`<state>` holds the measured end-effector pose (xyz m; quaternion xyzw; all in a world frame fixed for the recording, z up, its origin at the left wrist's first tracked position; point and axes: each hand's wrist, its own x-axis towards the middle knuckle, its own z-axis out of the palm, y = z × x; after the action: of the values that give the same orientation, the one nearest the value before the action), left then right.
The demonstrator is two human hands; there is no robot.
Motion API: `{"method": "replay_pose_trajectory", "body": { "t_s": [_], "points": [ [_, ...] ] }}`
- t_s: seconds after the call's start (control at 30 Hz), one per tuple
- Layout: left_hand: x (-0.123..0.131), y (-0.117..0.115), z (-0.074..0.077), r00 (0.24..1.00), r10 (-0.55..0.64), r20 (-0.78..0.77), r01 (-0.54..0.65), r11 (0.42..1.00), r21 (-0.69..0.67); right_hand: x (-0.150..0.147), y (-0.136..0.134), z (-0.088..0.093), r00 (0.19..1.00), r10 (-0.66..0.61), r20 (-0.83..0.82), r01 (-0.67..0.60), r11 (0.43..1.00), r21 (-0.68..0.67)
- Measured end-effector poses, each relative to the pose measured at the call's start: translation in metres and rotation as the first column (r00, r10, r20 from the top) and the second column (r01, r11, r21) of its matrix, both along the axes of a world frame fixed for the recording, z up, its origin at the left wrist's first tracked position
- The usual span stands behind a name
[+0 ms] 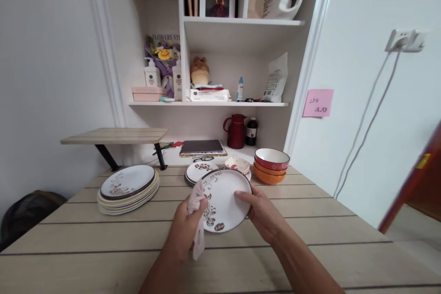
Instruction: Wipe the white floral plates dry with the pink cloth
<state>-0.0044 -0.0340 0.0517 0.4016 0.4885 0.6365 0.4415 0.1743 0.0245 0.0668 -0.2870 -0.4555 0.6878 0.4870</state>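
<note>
The left hand (184,223) is closed on a pale cloth (195,206), pressed against the left rim of a plate (229,202); the right hand (263,211) grips the right rim, thumb on the face, fingers hidden behind. The plate is tilted above the near middle of the table (113,248), its brown flowers partly covered by the cloth. Just beyond it, small plates (200,171) and a dish (236,163) are partly blocked from view. Bowls (271,165) are stacked to the right, larger plates (128,183) to the left. On the right wall, a pink note (318,103) reads "250", the characters below hard to make out. Far left, a bouquet's wrap (165,37) shows "FLOWERS ST", the rest cut off by the shelf upright. Print on the pump bottle (152,74), white pouch (276,78) and dark bottle (251,132) is too small to read
</note>
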Motion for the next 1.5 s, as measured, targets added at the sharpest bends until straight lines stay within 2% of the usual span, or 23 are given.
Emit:
{"method": "replay_pose_trajectory", "body": {
  "t_s": [0.1,0.2,0.4,0.47,0.57,0.73,0.83,0.9,1.0,1.13,1.2,1.3,1.5],
  "points": [
    [0.002,-0.002,0.001,0.996,-0.066,-0.061,0.063,0.997,-0.037,0.004,-0.002,0.004,1.000,0.016,0.022,-0.017,0.999,0.028],
    [0.003,-0.001,-0.001,0.993,-0.102,-0.058,0.098,0.993,-0.063,-0.001,-0.001,-0.001,0.999,-0.037,0.019,0.038,0.999,-0.022],
    [0.004,0.004,-0.004,0.957,-0.103,0.270,0.093,0.994,0.051,-0.026,0.000,-0.025,0.968,-0.156,-0.196,0.117,0.973,-0.198],
    [0.008,0.005,-0.005,0.935,-0.087,0.344,0.076,0.996,0.045,-0.033,-0.001,-0.031,0.952,-0.173,-0.254,0.108,0.962,-0.250],
    [0.018,0.007,-0.010,0.913,-0.084,0.398,0.075,0.996,0.037,-0.039,-0.003,-0.036,0.935,-0.153,-0.320,0.069,0.964,-0.258],
    [0.025,0.011,-0.017,0.921,-0.003,0.390,-0.005,1.000,0.019,-0.035,-0.004,-0.029,0.927,-0.121,-0.356,0.023,0.964,-0.266],
    [0.016,0.009,-0.015,0.931,0.034,0.364,-0.034,0.999,-0.006,-0.025,-0.002,-0.020,0.968,-0.059,-0.245,-0.006,0.966,-0.259],
    [0.009,0.006,-0.010,0.946,0.031,0.324,-0.027,0.999,-0.016,-0.017,-0.001,-0.013,0.987,-0.028,-0.160,-0.006,0.978,-0.208],
    [0.002,0.002,-0.003,0.969,-0.020,0.246,0.030,0.999,-0.038,-0.006,-0.002,-0.003,0.993,0.002,-0.118,-0.018,0.991,-0.136],
    [0.003,-0.001,-0.001,0.972,-0.130,0.195,0.148,0.985,-0.083,0.000,-0.005,0.005,0.995,0.031,-0.091,-0.041,0.992,-0.116],
    [0.003,0.000,-0.002,0.973,-0.145,0.180,0.162,0.983,-0.086,-0.001,-0.005,0.004,0.998,0.016,-0.066,-0.025,0.990,-0.137],
    [0.004,0.001,-0.004,0.971,-0.128,0.204,0.144,0.987,-0.067,-0.009,-0.004,-0.004,0.994,-0.070,-0.084,0.054,0.983,-0.175],
    [0.013,0.005,-0.008,0.901,-0.102,0.422,0.088,0.995,0.054,-0.030,-0.003,-0.025,0.940,-0.209,-0.270,0.132,0.952,-0.278]
  ]
}}
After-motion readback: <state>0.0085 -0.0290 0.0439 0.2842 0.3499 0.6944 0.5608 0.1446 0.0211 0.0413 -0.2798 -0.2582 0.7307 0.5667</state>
